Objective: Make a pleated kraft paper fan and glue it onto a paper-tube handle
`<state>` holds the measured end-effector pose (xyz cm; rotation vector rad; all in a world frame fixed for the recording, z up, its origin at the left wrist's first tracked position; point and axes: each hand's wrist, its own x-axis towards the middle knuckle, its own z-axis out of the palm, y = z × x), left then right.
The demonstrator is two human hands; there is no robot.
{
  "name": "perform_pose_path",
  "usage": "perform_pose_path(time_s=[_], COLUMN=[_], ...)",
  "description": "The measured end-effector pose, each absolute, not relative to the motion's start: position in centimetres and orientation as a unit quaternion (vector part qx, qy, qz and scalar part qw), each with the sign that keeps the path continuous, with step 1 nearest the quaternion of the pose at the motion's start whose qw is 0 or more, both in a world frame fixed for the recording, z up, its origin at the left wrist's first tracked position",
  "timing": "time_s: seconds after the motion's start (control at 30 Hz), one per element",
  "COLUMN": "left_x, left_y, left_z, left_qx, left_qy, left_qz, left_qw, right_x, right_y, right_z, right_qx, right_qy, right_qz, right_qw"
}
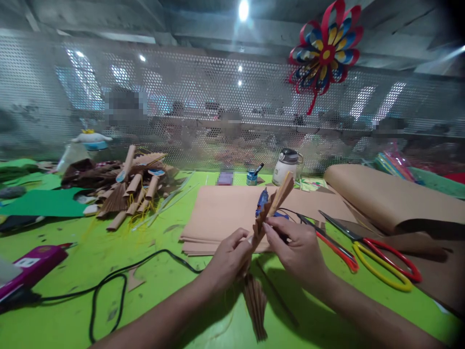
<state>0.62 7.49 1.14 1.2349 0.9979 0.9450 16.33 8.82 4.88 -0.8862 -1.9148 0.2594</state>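
Both hands meet over the middle of the green table around a pleated strip of brown paper (280,194). My left hand (232,254) is closed round its lower part, while the fingertips of my right hand (300,245) pinch its side higher up. The upper end is tilted to the right. Below my left hand hangs a pleated brown tail (255,310), apparently part of the same paper. Just behind the strip lies a blue glue gun (261,201), partly hidden. A stack of flat brown paper sheets (218,213) lies beyond my hands.
Two pairs of scissors, one red-handled (336,249) and one red-and-yellow-handled (385,266), lie to the right near a large folded brown sheet (392,194). Finished paper pieces (134,189) are heaped at left. A black cord (127,266) runs from a purple box (39,266).
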Motion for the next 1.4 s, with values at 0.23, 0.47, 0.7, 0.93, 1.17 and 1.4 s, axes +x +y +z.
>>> perform_pose_path(time_s=[0.23, 0.47, 0.7, 0.93, 1.17, 1.4], left_x=[0.6, 0.6, 0.6, 0.3, -0.3, -0.8], left_y=[7.5, 7.6, 7.5, 7.6, 7.6, 8.0], left_z=[0.7, 1.0, 0.9, 1.3, 1.3, 1.5], left_qx=[0.513, 0.513, 0.508, 0.464, 0.405, 0.41], left_qy=[0.432, 0.434, 0.436, 0.432, 0.381, 0.351], left_qz=[0.406, 0.399, 0.399, 0.393, 0.428, 0.438], left_qw=[0.621, 0.623, 0.627, 0.667, 0.712, 0.719], right_x=[16.3, 16.4, 16.2, 16.6, 17.2, 17.5], right_y=[9.0, 9.4, 9.3, 8.8, 8.9, 9.7], right_z=[4.2, 3.9, 4.0, 4.5, 4.4, 4.0], right_qx=[-0.37, -0.378, -0.369, -0.386, -0.402, -0.432], right_qy=[-0.781, -0.773, -0.767, -0.748, -0.731, -0.718], right_qz=[0.092, 0.092, 0.113, 0.135, 0.158, 0.199], right_qw=[0.495, 0.501, 0.513, 0.523, 0.528, 0.508])
